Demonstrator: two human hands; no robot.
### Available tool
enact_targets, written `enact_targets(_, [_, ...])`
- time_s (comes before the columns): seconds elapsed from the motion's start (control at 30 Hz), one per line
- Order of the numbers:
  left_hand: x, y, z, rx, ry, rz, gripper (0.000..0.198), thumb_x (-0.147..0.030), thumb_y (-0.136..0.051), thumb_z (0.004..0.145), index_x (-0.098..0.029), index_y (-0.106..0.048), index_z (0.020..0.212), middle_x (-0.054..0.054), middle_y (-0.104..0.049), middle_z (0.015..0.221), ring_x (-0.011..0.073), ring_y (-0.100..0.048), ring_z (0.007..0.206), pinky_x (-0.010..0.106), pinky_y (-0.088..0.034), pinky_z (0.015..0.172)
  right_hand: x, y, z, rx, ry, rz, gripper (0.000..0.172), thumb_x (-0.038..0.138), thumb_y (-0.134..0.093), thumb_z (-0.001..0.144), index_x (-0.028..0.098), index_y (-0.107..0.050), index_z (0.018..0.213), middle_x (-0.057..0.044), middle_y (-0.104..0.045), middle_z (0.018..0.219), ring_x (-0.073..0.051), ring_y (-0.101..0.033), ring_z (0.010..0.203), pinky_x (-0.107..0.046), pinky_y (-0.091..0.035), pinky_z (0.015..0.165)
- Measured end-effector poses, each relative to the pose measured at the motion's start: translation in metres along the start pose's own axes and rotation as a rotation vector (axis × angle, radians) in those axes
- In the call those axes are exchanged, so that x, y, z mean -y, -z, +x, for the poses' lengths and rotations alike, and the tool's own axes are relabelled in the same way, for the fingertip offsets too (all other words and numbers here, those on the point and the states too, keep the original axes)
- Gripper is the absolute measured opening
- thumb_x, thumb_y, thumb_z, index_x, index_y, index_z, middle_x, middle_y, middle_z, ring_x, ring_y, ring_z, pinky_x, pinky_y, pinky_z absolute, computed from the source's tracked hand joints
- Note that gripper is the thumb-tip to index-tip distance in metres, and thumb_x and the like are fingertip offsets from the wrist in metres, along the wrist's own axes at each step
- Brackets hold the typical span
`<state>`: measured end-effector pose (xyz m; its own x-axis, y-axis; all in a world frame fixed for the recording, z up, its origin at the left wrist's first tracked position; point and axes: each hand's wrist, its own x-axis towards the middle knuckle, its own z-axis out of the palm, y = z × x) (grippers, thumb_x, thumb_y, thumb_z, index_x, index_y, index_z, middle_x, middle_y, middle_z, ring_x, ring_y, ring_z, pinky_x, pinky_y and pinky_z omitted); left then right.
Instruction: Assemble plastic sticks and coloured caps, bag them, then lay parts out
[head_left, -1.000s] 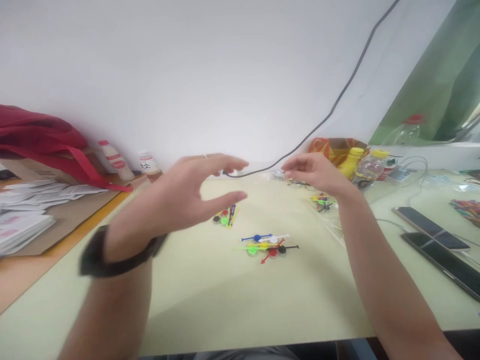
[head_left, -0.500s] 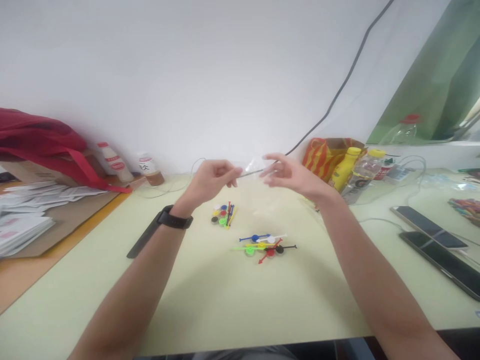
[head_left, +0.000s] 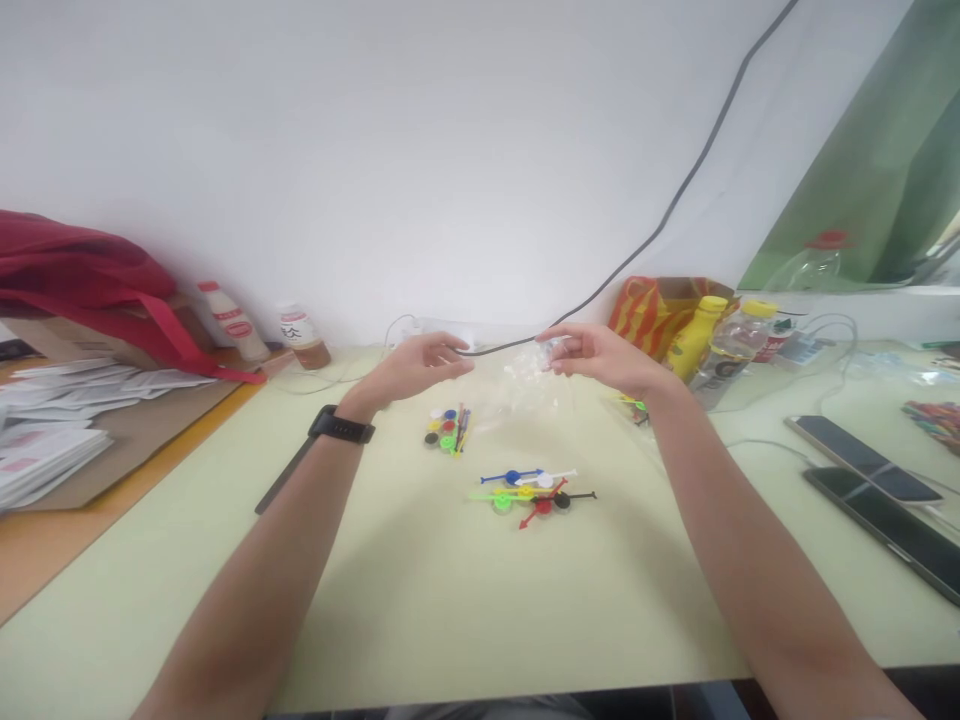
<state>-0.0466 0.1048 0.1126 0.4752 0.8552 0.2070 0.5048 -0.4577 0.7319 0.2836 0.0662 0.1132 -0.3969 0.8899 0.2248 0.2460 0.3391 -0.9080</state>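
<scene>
A crumpled clear plastic bag is low over the back of the table, between my hands. My left hand is left of it, thumb and fingers apart, with nothing visible between them. My right hand is at the bag's right edge with its fingers parted; whether a fingertip still touches the film is hard to see. Nearer to me lies a cluster of coloured arrow spinners in blue, white, yellow, green, red and black. Behind it on the left is a small pile of round bases and loose arrows.
More small coloured pieces lie by my right wrist. Bottles and a striped bag stand at the back right, two phones at the right. Papers, a red bag and two bottles are at the left. A cable runs along the wall.
The plastic bag has dropped lower, toward the tabletop. My left hand has moved slightly left and down, my right hand slightly down, and the fingers of both have parted.
</scene>
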Motion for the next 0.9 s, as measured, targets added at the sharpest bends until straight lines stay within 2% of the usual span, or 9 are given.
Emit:
enact_targets(0.17, [0.003,-0.007,0.005,0.115,-0.024,-0.050,0.036,-0.054,-0.077,0.085,-0.019,-0.079,0.096,0.009,-0.078,0.084,0.0220,-0.073,0.078,0.033,-0.057,0.070,0.007,-0.005,-0.002,-0.018,0.035,-0.032,0.043,0.031,-0.079,0.083,0.025,-0.069,0.124,-0.007,-0.078,0.097,-0.025,-0.072,0.100,-0.043,-0.055,0.092])
enact_targets(0.3, [0.002,-0.003,0.004,0.109,-0.027,-0.063,0.035,-0.053,-0.075,0.087,-0.019,-0.078,0.094,0.009,-0.078,0.083,0.0232,-0.074,0.080,0.034,-0.058,0.071,0.004,-0.006,0.000,-0.089,0.047,-0.105,0.041,0.028,-0.076,0.084,0.024,-0.067,0.124,-0.007,-0.076,0.098,-0.024,-0.071,0.097,-0.042,-0.056,0.089])
enact_targets(0.37, [0.001,-0.002,0.003,0.094,-0.032,-0.076,0.035,-0.053,-0.074,0.089,-0.019,-0.077,0.095,0.009,-0.079,0.085,0.0235,-0.074,0.081,0.036,-0.059,0.074,0.000,-0.008,0.003,-0.214,0.104,-0.233,0.037,0.026,-0.076,0.082,0.023,-0.067,0.118,-0.007,-0.074,0.101,-0.023,-0.069,0.092,-0.039,-0.056,0.085])
enact_targets(0.47, [-0.001,-0.004,0.003,0.078,-0.035,-0.126,0.035,-0.053,-0.074,0.089,-0.019,-0.073,0.093,0.010,-0.080,0.087,0.0236,-0.076,0.082,0.038,-0.060,0.078,-0.004,-0.015,0.009,-0.477,0.217,-0.495,0.029,0.023,-0.077,0.078,0.023,-0.068,0.106,-0.006,-0.071,0.101,-0.022,-0.064,0.085,-0.037,-0.054,0.079])
enact_targets(0.5, [-0.001,-0.005,0.003,0.074,-0.034,-0.152,0.035,-0.053,-0.075,0.089,-0.018,-0.072,0.093,0.010,-0.080,0.088,0.0240,-0.076,0.082,0.039,-0.060,0.079,-0.004,-0.018,0.011,-0.520,0.233,-0.550,0.024,0.023,-0.075,0.079,0.023,-0.068,0.103,-0.006,-0.072,0.099,-0.021,-0.064,0.083,-0.037,-0.053,0.078])
enact_targets(0.6, [0.000,-0.008,0.005,0.073,-0.043,-0.231,0.037,-0.053,-0.076,0.088,-0.018,-0.068,0.094,0.012,-0.081,0.094,0.0256,-0.077,0.086,0.042,-0.061,0.081,-0.003,-0.025,0.014,-0.461,0.225,-0.554,0.012,0.024,-0.065,0.089,0.023,-0.072,0.099,-0.005,-0.075,0.095,-0.021,-0.068,0.083,-0.036,-0.054,0.079])
enact_targets(0.7, [0.001,-0.010,0.006,0.078,-0.064,-0.258,0.037,-0.052,-0.078,0.087,-0.018,-0.066,0.097,0.014,-0.081,0.099,0.0266,-0.077,0.089,0.043,-0.061,0.082,-0.004,-0.028,0.017,-0.400,0.193,-0.450,0.019,0.031,-0.064,0.094,0.022,-0.075,0.105,-0.007,-0.077,0.103,-0.022,-0.071,0.091,-0.036,-0.057,0.083])
enact_targets(0.8, [0.003,-0.012,0.007,0.073,-0.064,-0.269,0.036,-0.050,-0.079,0.086,-0.018,-0.065,0.099,0.014,-0.080,0.102,0.0265,-0.077,0.091,0.043,-0.060,0.083,-0.009,-0.027,0.018,-0.471,0.144,-0.481,0.025,0.038,-0.072,0.089,0.021,-0.077,0.106,-0.010,-0.074,0.111,-0.023,-0.071,0.089,-0.036,-0.058,0.079])
enact_targets(0.9, [0.003,-0.013,0.007,0.095,-0.064,-0.282,0.035,-0.047,-0.079,0.085,-0.019,-0.064,0.100,0.014,-0.080,0.107,0.0260,-0.077,0.092,0.042,-0.060,0.083,-0.011,-0.026,0.017,-0.496,0.117,-0.633,0.023,0.039,-0.073,0.087,0.020,-0.080,0.099,-0.010,-0.074,0.105,-0.023,-0.068,0.082,-0.039,-0.056,0.076])
